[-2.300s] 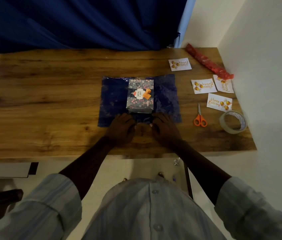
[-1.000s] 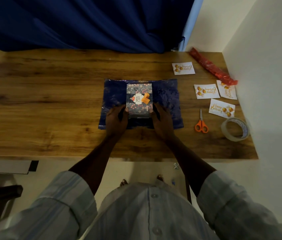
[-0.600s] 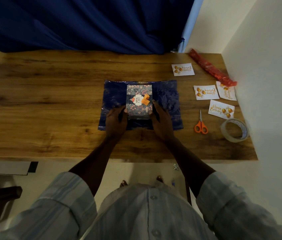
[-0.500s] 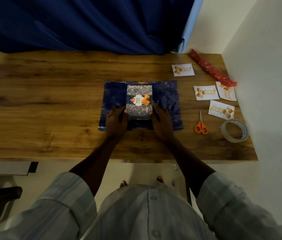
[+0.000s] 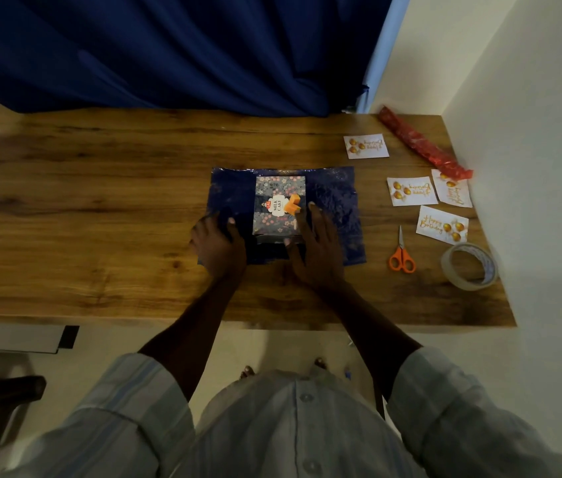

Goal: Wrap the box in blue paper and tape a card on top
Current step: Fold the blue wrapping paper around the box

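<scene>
Left hand [image 5: 219, 246] shifted off box [image 5: 279, 205], scissors [image 5: 401, 254] nearby

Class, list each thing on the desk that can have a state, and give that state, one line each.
box: unwrapped, lying on the blue paper
blue paper: spread flat under the box
left hand: resting on the paper
right hand: flat against the box's right side
scissors: closed
tape roll: lying flat, unused
red paper roll: rolled up
cards: four, loose, face up

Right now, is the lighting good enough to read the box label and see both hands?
Head view: dim, and the wide lens bows the table edge; the patterned box label reads "MILK CAKE"; the left hand and right hand are underexposed silhouettes.
</scene>
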### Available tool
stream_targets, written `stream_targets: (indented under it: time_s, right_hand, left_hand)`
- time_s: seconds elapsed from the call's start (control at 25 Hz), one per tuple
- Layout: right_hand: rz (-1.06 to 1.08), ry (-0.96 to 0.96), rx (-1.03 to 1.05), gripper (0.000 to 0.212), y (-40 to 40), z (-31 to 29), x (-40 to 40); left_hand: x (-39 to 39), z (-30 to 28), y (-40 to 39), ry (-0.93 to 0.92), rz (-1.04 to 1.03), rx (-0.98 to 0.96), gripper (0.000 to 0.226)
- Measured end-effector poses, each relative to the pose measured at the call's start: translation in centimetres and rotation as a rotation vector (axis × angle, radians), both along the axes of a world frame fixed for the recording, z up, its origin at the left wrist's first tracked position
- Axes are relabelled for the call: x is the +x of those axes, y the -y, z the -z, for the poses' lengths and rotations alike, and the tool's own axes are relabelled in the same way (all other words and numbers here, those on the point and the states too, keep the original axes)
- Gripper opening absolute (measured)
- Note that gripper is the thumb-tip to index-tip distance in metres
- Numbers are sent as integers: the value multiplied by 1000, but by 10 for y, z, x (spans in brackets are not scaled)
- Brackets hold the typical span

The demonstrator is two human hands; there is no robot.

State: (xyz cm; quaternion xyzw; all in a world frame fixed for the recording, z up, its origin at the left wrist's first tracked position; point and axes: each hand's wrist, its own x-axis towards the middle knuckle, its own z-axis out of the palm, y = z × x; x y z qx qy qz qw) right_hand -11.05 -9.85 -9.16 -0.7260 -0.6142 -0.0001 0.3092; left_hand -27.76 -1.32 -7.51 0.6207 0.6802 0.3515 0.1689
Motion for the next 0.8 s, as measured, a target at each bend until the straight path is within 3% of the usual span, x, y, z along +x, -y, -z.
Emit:
stream_targets:
  time_s: [0.12,0.28,0.4,0.6,0.8]
  right_hand:
    - [-81,129,-4,60,0,-2,-1]
    - [-105,166,-68,58,2,-3,-2]
    - [-126,196,-63,57,3,-2,-2]
    - [-169,235,-31,53,4,-5,-3]
    - [-198,267,-20,52,4,-2,-3]
  left_hand:
    - [-2,-23,-6,11,-290,-338,60]
    - [-16,-31,-24,105,-202,-563,47]
    - [-20,-37,-22,228,-139,-468,32]
    - [-2,-66,-4,162,-110,-270,19]
    - [9,-64,9,75,60,-137,16]
